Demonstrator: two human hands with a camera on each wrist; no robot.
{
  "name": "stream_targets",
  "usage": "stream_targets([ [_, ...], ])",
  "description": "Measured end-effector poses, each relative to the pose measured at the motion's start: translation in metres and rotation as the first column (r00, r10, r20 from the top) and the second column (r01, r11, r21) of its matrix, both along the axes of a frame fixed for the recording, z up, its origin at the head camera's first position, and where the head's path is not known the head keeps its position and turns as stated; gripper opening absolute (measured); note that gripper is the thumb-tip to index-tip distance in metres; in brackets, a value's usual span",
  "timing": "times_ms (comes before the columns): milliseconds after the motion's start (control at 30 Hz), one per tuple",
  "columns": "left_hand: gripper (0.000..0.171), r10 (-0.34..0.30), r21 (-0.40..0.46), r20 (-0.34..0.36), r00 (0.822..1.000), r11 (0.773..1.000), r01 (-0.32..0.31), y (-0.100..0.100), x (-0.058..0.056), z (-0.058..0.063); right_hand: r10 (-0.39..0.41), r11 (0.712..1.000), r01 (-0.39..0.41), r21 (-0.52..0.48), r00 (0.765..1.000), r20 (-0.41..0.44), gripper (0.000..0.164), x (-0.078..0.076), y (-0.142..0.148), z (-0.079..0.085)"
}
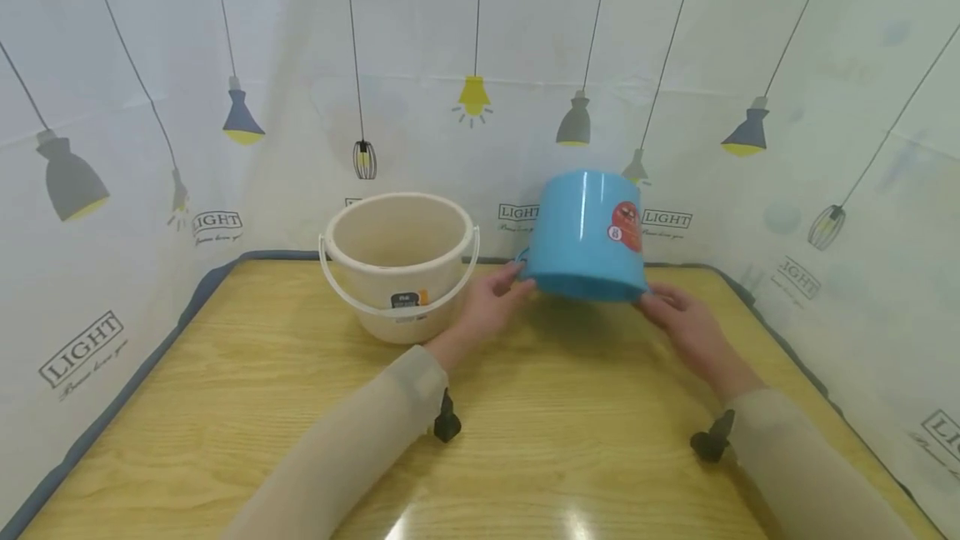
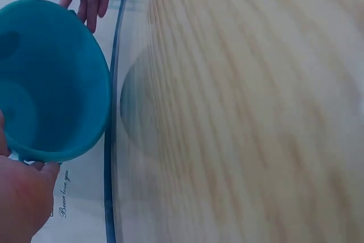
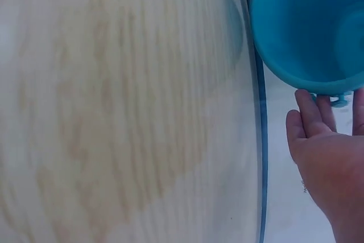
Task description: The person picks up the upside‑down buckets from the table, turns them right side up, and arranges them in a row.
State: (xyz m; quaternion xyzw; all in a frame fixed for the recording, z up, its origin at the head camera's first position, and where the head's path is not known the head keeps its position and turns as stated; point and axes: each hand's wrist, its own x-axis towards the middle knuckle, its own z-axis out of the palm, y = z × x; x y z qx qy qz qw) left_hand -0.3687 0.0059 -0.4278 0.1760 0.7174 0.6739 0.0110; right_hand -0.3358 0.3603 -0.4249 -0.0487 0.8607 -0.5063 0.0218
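A blue bucket with a red label is held up over the table, upside down and tilted, its mouth facing down and toward me. My left hand grips its rim at the left, by the handle's end. At the opposite side, my right hand pinches the rim between thumb and fingers. Both wrist views look into the bucket's hollow inside. Just left of my left hand stands a cream bucket, upright, with its white handle hanging down across the front.
A light wooden table lies below, with a dark blue edging along its sides and back. White sheeting printed with lamps surrounds it on three sides. The cream bucket is close beside my left forearm.
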Motion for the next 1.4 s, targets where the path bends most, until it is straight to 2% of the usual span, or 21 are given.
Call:
stream_targets([
  [67, 0.053, 0.028, 0.038, -0.019, 0.999, 0.999, -0.027, 0.004, 0.001, 0.001, -0.015, 0.999, 0.014, -0.04, 1.0, -0.005, 0.079, 0.0, 0.0, 0.001],
  [133, 0.045, 0.08, 0.041, -0.041, 0.996, 0.996, -0.079, 0.006, 0.002, 0.003, -0.031, 0.997, 0.029, -0.077, 0.999, -0.025, 0.073, 0.0, 0.0, 0.002],
  [267, 0.037, 0.135, 0.035, -0.048, 0.99, 0.99, -0.134, 0.009, 0.006, 0.01, -0.072, 0.993, 0.062, -0.097, 0.992, -0.102, 0.055, 0.0, 0.004, 0.002],
  [400, 0.036, 0.102, 0.078, -0.033, 0.994, 0.992, -0.1, 0.013, 0.01, 0.018, -0.116, 0.988, 0.099, -0.117, 0.981, -0.155, 0.044, 0.0, 0.009, 0.006],
  [533, 0.036, 0.077, 0.131, 0.001, 0.997, 0.988, -0.076, 0.019, 0.013, 0.02, -0.14, 0.982, 0.105, -0.158, 0.965, -0.224, 0.038, 0.001, 0.014, 0.009],
  [633, 0.035, 0.082, 0.15, 0.011, 0.997, 0.985, -0.083, 0.021, 0.014, 0.02, -0.151, 0.986, 0.127, -0.109, 0.959, -0.242, 0.044, 0.005, 0.015, 0.014],
  [700, 0.034, 0.089, 0.174, 0.014, 0.996, 0.981, -0.09, 0.022, 0.015, 0.021, -0.15, 0.988, 0.14, -0.058, 0.963, -0.223, 0.051, 0.008, 0.016, 0.02],
  [900, 0.034, 0.107, 0.237, 0.009, 0.994, 0.966, -0.106, 0.021, 0.019, 0.032, -0.133, 0.991, 0.137, 0.006, 0.97, -0.203, 0.06, 0.008, 0.016, 0.032],
  [1033, 0.034, 0.105, 0.242, -0.006, 0.995, 0.965, -0.1, 0.018, 0.022, 0.038, -0.136, 0.99, 0.138, -0.005, 0.968, -0.213, 0.057, 0.007, 0.016, 0.036],
  [1133, 0.036, 0.078, 0.241, -0.015, 0.997, 0.968, -0.072, 0.015, 0.023, 0.041, -0.126, 0.992, 0.122, -0.032, 0.966, -0.226, 0.055, 0.008, 0.016, 0.038],
  [1233, 0.039, 0.037, 0.226, -0.006, 0.999, 0.974, -0.035, 0.012, 0.024, 0.042, -0.112, 0.994, 0.104, -0.046, 0.966, -0.231, 0.053, 0.009, 0.016, 0.04],
  [1400, 0.047, -0.041, 0.183, 0.019, 0.999, 0.982, 0.036, 0.005, 0.026, 0.047, -0.082, 0.996, 0.084, -0.005, 0.97, -0.231, 0.054, 0.008, 0.019, 0.045],
])
